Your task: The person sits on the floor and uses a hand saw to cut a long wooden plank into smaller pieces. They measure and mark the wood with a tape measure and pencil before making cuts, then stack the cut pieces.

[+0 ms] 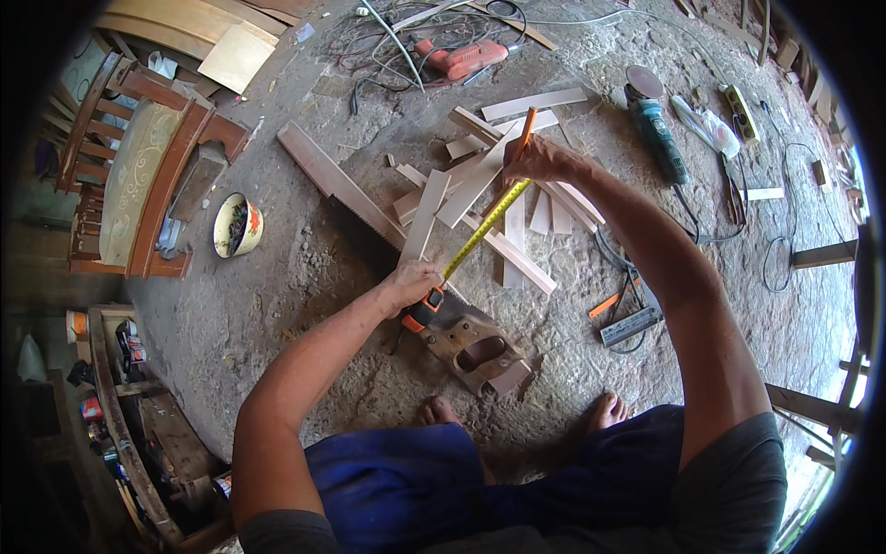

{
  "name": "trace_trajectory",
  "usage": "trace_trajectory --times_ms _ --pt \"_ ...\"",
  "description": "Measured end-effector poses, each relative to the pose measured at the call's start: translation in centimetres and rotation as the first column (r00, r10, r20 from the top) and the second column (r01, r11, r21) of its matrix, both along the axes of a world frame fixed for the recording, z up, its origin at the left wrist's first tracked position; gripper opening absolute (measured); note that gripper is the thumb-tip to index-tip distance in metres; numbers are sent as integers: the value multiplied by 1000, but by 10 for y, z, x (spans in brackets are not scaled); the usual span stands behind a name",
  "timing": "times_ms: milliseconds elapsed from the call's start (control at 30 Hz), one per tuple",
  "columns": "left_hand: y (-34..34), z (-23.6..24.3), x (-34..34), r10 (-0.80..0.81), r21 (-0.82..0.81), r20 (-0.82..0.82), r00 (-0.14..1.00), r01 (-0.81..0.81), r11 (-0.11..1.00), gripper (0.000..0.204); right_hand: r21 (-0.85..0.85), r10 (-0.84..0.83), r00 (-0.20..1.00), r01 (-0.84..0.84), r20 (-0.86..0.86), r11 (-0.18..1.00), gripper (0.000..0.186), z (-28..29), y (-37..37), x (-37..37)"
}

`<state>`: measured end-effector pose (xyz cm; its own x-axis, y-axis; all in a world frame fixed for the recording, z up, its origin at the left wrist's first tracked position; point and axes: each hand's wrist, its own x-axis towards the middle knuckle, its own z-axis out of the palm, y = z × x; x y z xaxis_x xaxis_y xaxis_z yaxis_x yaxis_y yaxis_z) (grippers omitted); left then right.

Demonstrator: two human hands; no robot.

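Left hand (413, 283) is clamped on tape (486, 227); right hand (540, 162), apart, grips orange stick (529, 124) near its far end. Tape should run taut, straight.

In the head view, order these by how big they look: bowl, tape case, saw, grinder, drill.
1. Saw
2. Grinder
3. Drill and bowl: too alike to rank
4. Tape case, though it sits nearer the camera than the drill
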<state>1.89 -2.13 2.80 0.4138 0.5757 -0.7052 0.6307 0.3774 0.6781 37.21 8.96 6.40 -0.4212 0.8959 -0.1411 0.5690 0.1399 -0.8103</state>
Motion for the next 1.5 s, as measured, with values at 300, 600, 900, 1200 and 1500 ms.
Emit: trace_trajectory --times_ms 300,600,900,1200,1500 --pt "8 4 4 27 -14 15 1000 -26 1000 19 -23 -33 999 34 28 999 20 1 5 -1" --pt "8 5 5 15 -10 13 1000 -15 1000 18 -22 -31 991 34 130 999 21 -1 6 1" --pt "7 8 7 18 1 -8 1000 -18 1000 17 -43 3 996 0 84 999 20 -3 5 3" --pt "7 12 10 -9 24 -52 999 10 1000 18 -62 5 998 -1 70 998 20 2 2 2" --pt "7 5 8 -28 49 -74 997 32 998 18 -58 2 998 1 56 998 20 -6 5 4"
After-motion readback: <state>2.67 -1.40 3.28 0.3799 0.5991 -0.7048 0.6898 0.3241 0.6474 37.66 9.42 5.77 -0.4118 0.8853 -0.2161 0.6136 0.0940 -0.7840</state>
